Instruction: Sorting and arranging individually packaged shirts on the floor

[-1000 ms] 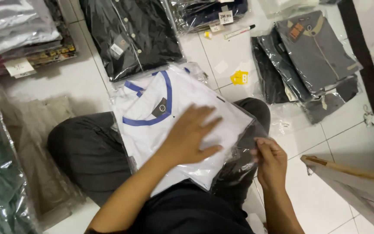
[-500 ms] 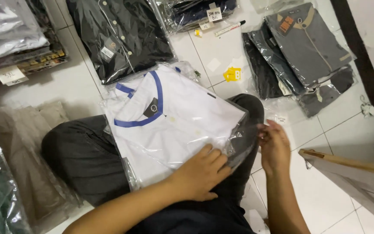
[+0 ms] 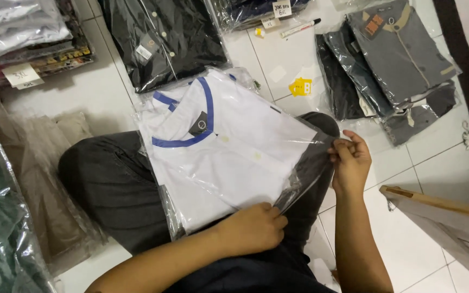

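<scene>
Bagging nears its close, I judge: folded white shirt with blue collar trim [image 3: 229,157] lies on the lap inside a clear plastic bag [image 3: 305,173], left hand [image 3: 253,228] clenched on its near edge, right hand [image 3: 351,160] pinching the open flap, which wants folding shut.

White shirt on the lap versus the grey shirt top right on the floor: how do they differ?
The white shirt has blue collar trim; the grey shirt has tan trim. The white one lies on the lap, with the left hand and right hand at its bag; the grey one tops a floor stack, untouched. Both are folded in clear plastic bags.
</scene>
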